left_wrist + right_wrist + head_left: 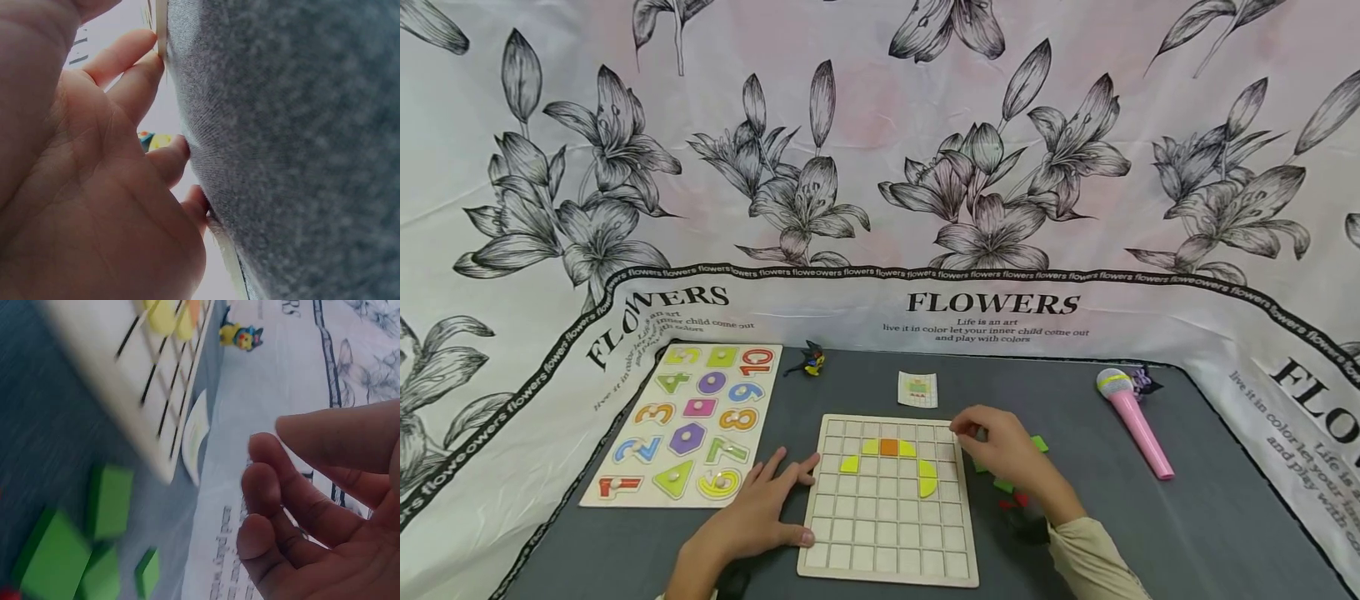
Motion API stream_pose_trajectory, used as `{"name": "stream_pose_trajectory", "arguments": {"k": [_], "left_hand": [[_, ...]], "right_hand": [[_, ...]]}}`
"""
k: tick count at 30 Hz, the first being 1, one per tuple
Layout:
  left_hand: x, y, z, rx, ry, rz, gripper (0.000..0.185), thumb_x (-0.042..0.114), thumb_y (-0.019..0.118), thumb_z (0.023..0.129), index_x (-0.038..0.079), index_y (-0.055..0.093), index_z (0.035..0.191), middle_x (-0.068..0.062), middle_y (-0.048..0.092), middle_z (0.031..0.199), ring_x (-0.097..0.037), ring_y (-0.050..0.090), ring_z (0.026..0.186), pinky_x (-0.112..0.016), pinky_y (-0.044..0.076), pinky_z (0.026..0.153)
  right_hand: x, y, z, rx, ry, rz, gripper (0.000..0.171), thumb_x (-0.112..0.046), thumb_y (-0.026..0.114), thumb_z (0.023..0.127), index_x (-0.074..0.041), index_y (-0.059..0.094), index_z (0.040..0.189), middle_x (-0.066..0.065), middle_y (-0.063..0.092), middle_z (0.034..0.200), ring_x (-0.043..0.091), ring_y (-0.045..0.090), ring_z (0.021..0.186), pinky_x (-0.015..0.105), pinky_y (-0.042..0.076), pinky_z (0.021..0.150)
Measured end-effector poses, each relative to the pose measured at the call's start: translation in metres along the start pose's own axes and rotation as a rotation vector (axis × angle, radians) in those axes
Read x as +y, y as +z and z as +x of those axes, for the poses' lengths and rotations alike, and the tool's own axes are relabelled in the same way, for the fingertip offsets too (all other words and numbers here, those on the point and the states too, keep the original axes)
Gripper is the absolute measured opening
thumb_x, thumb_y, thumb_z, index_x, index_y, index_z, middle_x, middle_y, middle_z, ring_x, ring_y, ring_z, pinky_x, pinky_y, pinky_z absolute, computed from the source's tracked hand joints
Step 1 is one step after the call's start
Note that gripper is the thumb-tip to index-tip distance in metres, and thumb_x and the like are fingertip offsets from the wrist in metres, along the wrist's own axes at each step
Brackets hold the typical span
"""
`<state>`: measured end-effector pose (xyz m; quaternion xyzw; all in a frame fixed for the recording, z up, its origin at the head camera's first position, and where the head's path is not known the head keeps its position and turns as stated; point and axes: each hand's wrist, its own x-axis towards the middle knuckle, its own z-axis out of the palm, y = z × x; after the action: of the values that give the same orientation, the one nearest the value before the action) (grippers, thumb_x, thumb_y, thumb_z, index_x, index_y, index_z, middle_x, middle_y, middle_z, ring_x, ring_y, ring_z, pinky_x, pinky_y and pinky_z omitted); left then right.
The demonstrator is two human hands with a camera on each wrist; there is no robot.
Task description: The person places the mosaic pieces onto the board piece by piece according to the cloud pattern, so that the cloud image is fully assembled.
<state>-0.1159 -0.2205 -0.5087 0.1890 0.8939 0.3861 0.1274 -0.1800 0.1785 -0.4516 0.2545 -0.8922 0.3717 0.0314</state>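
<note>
A pale wooden grid board (887, 510) lies on the dark table, with several yellow pieces (928, 479) and one orange square (889, 447) in its upper cells. At the board's left edge is my left hand (752, 512), fingers spread, thumb and fingertips touching the side. My right hand (1003, 446) hovers by the upper right corner, its fingers loosely bent; the right wrist view shows nothing between them. Green pieces (112, 500) lie on the table below that hand, along with small red ones (1021, 499). Beyond the board sits a small card (917, 389) with a coloured pattern.
A number and shape puzzle board (643, 428) lies at the left. Behind it stands a small colourful figurine (813, 360). On the right are a pink toy microphone (1142, 429) and a purple object (1142, 382). A flower-printed cloth (865, 208) hangs behind the table.
</note>
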Motion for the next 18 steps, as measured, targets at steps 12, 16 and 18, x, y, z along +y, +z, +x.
{"name": "stream_pose_trajectory", "arguments": {"k": [12, 16, 18], "left_hand": [[0.018, -0.007, -0.002, -0.022, -0.046, 0.03, 0.093, 0.037, 0.095, 0.079, 0.016, 0.05, 0.157, -0.004, 0.058, 0.146, -0.055, 0.009, 0.159, -0.077, 0.0, 0.122], [0.019, -0.007, -0.003, -0.03, -0.049, 0.032, 0.095, 0.036, 0.096, 0.079, 0.016, 0.049, 0.159, -0.003, 0.058, 0.145, -0.055, 0.01, 0.159, -0.077, 0.001, 0.122], [0.018, -0.007, -0.003, -0.031, -0.055, 0.037, 0.097, 0.037, 0.095, 0.079, 0.016, 0.048, 0.16, -0.002, 0.059, 0.145, -0.055, 0.01, 0.159, -0.077, 0.002, 0.122]], "right_hand": [[0.033, -0.031, -0.036, 0.074, 0.078, -0.049, 0.013, 0.005, 0.076, 0.095, -0.003, 0.076, 0.106, 0.005, 0.071, 0.094, 0.011, 0.059, 0.081, 0.03, 0.051, 0.066], [0.042, -0.033, -0.048, 0.057, 0.135, -0.076, 0.015, 0.005, 0.079, 0.091, -0.004, 0.077, 0.103, -0.002, 0.069, 0.092, 0.01, 0.06, 0.081, 0.03, 0.054, 0.067], [0.047, -0.034, -0.052, 0.037, 0.14, -0.089, 0.015, 0.004, 0.081, 0.09, -0.006, 0.077, 0.101, -0.005, 0.067, 0.092, 0.008, 0.06, 0.08, 0.03, 0.055, 0.067]]}}
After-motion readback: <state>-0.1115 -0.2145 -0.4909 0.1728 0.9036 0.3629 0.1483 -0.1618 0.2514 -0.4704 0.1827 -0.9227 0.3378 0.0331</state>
